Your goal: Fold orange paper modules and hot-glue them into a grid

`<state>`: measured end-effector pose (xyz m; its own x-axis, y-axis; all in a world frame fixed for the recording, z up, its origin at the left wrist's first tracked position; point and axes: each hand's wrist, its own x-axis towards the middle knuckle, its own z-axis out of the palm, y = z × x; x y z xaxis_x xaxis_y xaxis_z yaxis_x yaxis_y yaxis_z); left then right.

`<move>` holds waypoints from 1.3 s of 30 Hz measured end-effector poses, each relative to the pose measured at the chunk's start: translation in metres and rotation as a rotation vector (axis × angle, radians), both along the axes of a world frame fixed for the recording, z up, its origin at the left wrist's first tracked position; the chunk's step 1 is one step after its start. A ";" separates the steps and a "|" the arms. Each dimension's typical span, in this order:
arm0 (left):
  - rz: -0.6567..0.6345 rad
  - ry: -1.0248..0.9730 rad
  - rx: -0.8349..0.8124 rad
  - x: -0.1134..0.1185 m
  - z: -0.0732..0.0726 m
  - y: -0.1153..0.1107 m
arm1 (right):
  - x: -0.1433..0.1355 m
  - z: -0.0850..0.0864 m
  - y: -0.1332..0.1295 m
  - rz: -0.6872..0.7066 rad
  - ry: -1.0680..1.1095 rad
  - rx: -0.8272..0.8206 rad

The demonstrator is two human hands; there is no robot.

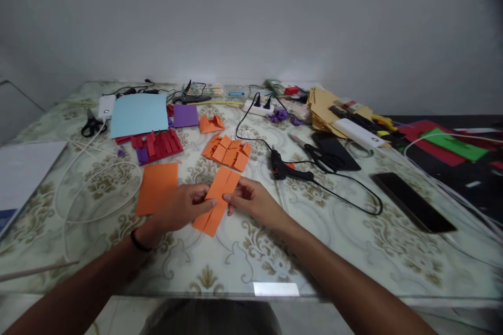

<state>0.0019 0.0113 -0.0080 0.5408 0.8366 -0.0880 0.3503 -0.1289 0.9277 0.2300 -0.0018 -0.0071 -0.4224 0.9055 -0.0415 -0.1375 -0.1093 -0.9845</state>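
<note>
Between my two hands is an orange paper strip (218,200) with slits cut in from its short ends, tilted above the table. My left hand (188,204) pinches its left edge, thumb on top. On the opposite edge, my right hand (247,200) grips it with the thumb on the face and fingers behind, partly hidden. Just beyond lie folded orange paper pieces (228,152) in a cluster, with another folded orange piece (211,124) farther back. A flat orange sheet (157,188) rests beside my left hand.
A black glue gun (288,168) with its cord and black-handled scissors (320,156) lie to the right, near a dark phone (412,202). Leftward are a light blue sheet (139,114), red folded paper (161,145) and a white cable (104,220). A power strip (258,108) sits behind.
</note>
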 end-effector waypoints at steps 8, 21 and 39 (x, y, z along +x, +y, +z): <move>0.174 -0.234 0.262 -0.005 0.002 0.006 | 0.008 0.002 -0.002 -0.238 -0.003 0.169; 0.147 -0.405 -0.347 0.009 0.015 0.002 | 0.012 0.009 -0.006 -0.006 -0.100 0.290; 0.211 -0.295 0.049 0.012 0.015 -0.010 | -0.002 0.000 -0.007 -0.240 -0.156 0.192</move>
<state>0.0137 0.0010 0.0072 0.3519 0.9318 0.0888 0.0924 -0.1289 0.9873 0.2283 -0.0087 -0.0072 -0.1986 0.9758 0.0919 0.0174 0.0972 -0.9951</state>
